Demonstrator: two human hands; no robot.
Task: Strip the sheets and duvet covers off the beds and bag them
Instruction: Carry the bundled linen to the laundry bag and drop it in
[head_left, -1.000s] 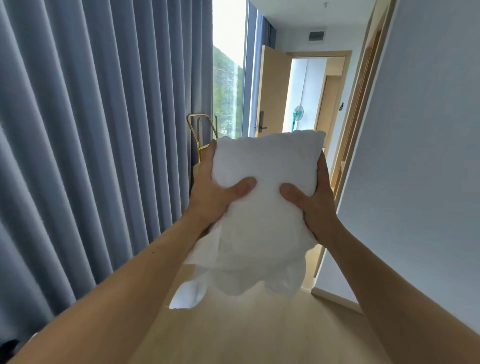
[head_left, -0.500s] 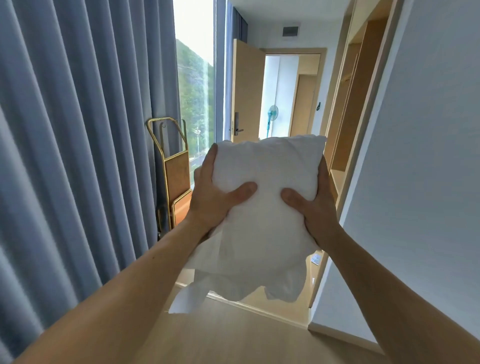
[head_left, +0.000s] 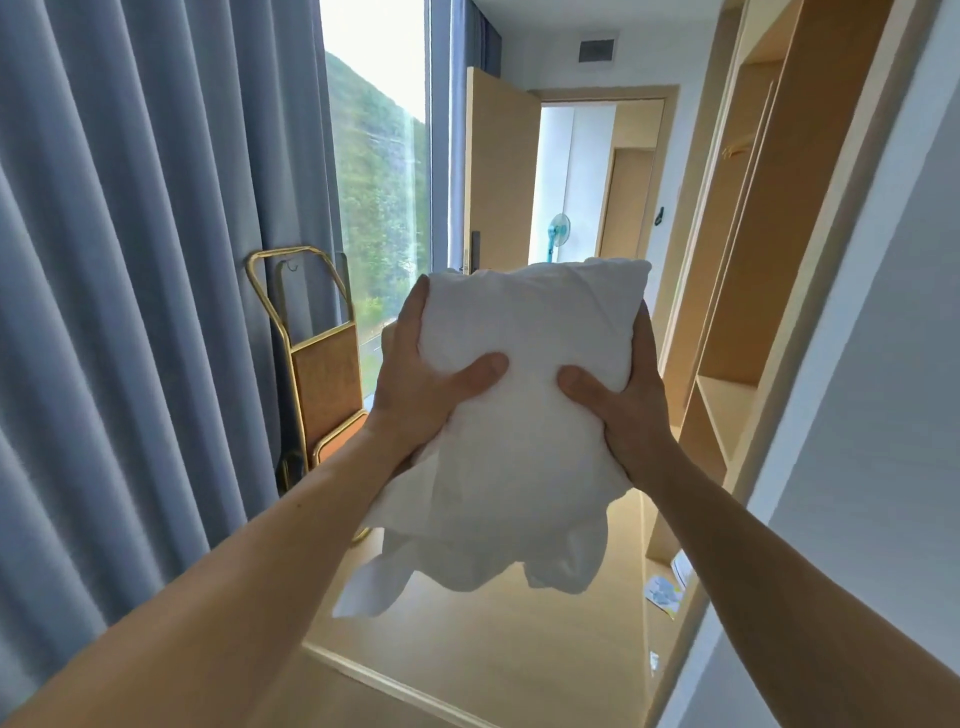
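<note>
Both arms are stretched out front, and a plump white fabric pillow (head_left: 524, 358) is up in the air between the hands. The left hand (head_left: 421, 395) clamps one side edge, thumb dug into the near face and fingers wrapped round behind. The right hand (head_left: 626, 415) mirrors it on the opposite edge, thumb pressed in, fingers out of sight behind the stuffing. The two thumbs sit near each other but apart. Below the hands, loose white cloth (head_left: 467, 551) hangs off the pillow's lower end in crumpled flaps, clear of the pale wooden floor (head_left: 493, 654). It may be a half-pulled pillowcase, though the folds make that hard to judge. Left of the left hand and farther off, a gold-framed luggage trolley (head_left: 317, 374) stands against long blue-grey pleated curtains (head_left: 130, 260), beside a tall window (head_left: 379, 208) showing a green hillside. Beyond the hands, an open light-wood door (head_left: 498, 176) stands at a doorway, with a small teal standing fan (head_left: 558, 231) past it. Right of the right hand is an open light-wood wardrobe (head_left: 743, 312), and lower down printed leaflets (head_left: 665, 597) lie on the floor by its base.
</note>
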